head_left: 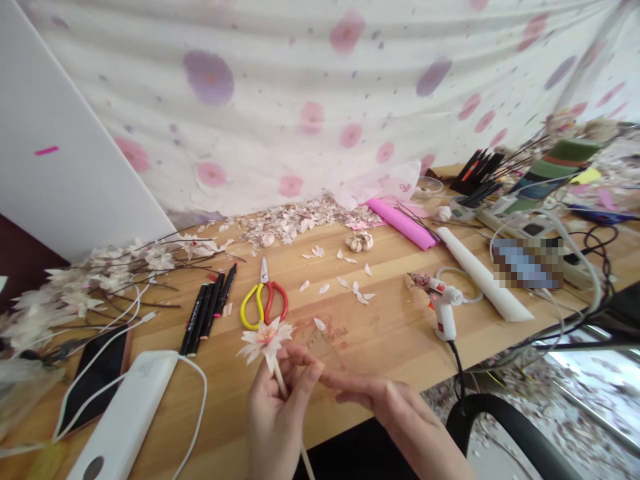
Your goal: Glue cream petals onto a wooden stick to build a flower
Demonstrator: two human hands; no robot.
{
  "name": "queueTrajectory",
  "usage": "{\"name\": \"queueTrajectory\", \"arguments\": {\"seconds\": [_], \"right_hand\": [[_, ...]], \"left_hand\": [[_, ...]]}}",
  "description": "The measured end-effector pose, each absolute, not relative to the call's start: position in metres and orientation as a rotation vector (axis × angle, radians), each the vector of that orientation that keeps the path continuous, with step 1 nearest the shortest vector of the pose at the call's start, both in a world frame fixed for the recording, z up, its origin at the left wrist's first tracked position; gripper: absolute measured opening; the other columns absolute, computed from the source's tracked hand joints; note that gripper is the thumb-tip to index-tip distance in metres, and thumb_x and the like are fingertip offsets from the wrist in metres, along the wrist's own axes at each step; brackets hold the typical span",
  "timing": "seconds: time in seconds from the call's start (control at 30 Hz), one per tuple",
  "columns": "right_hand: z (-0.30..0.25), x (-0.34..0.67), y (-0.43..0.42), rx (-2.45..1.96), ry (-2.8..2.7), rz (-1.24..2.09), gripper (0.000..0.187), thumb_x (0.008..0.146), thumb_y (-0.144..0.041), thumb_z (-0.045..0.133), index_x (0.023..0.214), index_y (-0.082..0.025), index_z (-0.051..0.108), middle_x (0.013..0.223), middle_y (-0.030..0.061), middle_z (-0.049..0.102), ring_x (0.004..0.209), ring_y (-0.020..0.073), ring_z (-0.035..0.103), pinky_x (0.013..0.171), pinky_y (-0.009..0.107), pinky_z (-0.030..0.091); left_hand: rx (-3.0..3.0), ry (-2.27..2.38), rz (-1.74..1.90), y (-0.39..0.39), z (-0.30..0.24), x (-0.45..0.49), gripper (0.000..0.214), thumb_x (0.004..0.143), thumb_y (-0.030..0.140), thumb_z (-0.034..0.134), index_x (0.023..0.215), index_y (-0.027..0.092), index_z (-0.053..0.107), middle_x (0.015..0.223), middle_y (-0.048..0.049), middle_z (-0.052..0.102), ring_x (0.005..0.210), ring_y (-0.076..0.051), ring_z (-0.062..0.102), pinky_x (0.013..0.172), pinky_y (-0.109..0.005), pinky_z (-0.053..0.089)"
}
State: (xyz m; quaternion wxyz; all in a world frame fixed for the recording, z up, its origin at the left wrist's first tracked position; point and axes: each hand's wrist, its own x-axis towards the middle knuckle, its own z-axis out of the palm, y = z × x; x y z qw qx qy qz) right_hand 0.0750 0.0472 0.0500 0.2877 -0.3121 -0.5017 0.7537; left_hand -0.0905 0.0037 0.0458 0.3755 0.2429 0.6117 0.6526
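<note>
My left hand (277,417) grips the thin pale stem of a small paper flower (267,339) with white and pink petals, held upright over the wooden table's (390,347) front edge. My right hand (395,407) reaches in from the right, its fingertips touching the stem just below the bloom. Yellow-and-red scissors (264,300) lie shut on the table just behind the flower. Loose white petals (350,283) are scattered to the right of them.
Black markers (207,310), a phone (97,380) and a white power bank (127,417) with cable lie at left by finished flower branches (100,273). A glue gun (440,303), a white roll (483,273), pink paper (400,223), cables and a black chair arm (505,420) are at right.
</note>
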Motion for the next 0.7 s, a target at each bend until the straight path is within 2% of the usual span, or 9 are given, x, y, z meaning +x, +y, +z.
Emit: {"name": "queueTrajectory", "arguments": {"seconds": [0.1,0.17,0.23,0.3,0.37,0.43,0.57,0.63,0.7], "right_hand": [[0.043,0.077,0.049,-0.991,-1.335,1.691,0.017,0.085,-0.044,0.074,0.086,-0.027,0.076,0.091,0.0038,0.075,0.092,0.0219,0.067,0.086,0.034,0.051],[0.044,0.074,0.051,-0.92,-1.285,1.539,0.023,0.083,-0.04,0.077,0.071,-0.024,0.066,0.075,-0.0007,0.068,0.076,0.0156,0.063,0.072,0.025,0.05],[0.048,0.069,0.053,-0.846,-1.323,1.373,0.034,0.089,-0.04,0.071,0.065,-0.022,0.056,0.068,-0.0027,0.061,0.068,0.0123,0.059,0.065,0.02,0.048],[0.052,0.063,0.054,-0.801,-1.46,1.162,0.031,0.094,-0.042,0.065,0.071,-0.023,0.057,0.075,-0.0018,0.063,0.074,0.0125,0.062,0.068,0.02,0.051],[0.056,0.057,0.056,-0.761,-1.641,0.938,0.018,0.092,-0.043,0.067,0.09,-0.025,0.065,0.092,0.0013,0.069,0.089,0.0151,0.066,0.079,0.023,0.054],[0.058,0.052,0.058,-0.72,-1.784,0.766,0.022,0.091,-0.041,0.07,0.107,-0.026,0.067,0.104,0.0038,0.069,0.097,0.0165,0.067,0.086,0.025,0.054],[0.058,0.047,0.061,-0.718,-1.845,0.647,0.009,0.096,-0.032,0.064,0.096,-0.023,0.066,0.092,0.0017,0.069,0.087,0.0131,0.067,0.079,0.022,0.054],[0.056,0.048,0.062,-0.731,-1.83,0.628,0.01,0.099,-0.028,0.059,0.093,-0.022,0.063,0.088,0.0011,0.068,0.083,0.0121,0.066,0.075,0.021,0.053],[0.051,0.05,0.061,-0.736,-1.806,0.623,0.013,0.102,-0.025,0.052,0.092,-0.021,0.06,0.086,0.001,0.067,0.081,0.0114,0.065,0.073,0.021,0.052]], "left_hand": [[0.38,1.417,1.654,0.008,0.053,-0.089,0.038,0.063,0.039,0.09,0.084,0.019,0.066,0.067,0.0036,0.067,0.041,-0.002,0.045,0.04,-0.012,0.038],[0.28,1.359,1.61,0.009,0.056,-0.088,0.046,0.058,0.042,0.092,0.084,0.019,0.062,0.063,0.0069,0.062,0.036,0.002,0.029,0.034,-0.01,0.022],[0.229,1.319,1.572,0.01,0.057,-0.086,0.051,0.057,0.044,0.092,0.087,0.02,0.059,0.058,0.0106,0.056,0.036,0.003,0.023,0.034,-0.009,0.017],[0.212,1.281,1.545,0.01,0.057,-0.083,0.054,0.059,0.045,0.092,0.091,0.021,0.056,0.054,0.0129,0.05,0.037,0.002,0.023,0.035,-0.009,0.017],[0.202,1.241,1.526,0.01,0.054,-0.079,0.056,0.059,0.045,0.092,0.094,0.022,0.054,0.054,0.0126,0.049,0.038,0.001,0.026,0.035,-0.009,0.019],[0.191,1.194,1.508,0.01,0.05,-0.075,0.059,0.057,0.046,0.092,0.095,0.022,0.053,0.056,0.0115,0.052,0.038,0.0,0.029,0.035,-0.009,0.022],[0.203,1.157,1.425,0.011,0.044,-0.07,0.059,0.059,0.056,0.088,0.095,0.023,0.055,0.05,0.0137,0.044,0.033,0.001,0.024,0.032,-0.01,0.017],[0.247,1.173,1.393,0.012,0.046,-0.066,0.056,0.061,0.058,0.086,0.095,0.023,0.057,0.046,0.0144,0.041,0.032,0.001,0.021,0.033,-0.011,0.014],[0.291,1.187,1.392,0.012,0.051,-0.061,0.054,0.061,0.059,0.085,0.093,0.023,0.06,0.045,0.0132,0.044,0.032,0.002,0.02,0.034,-0.011,0.011]]}}
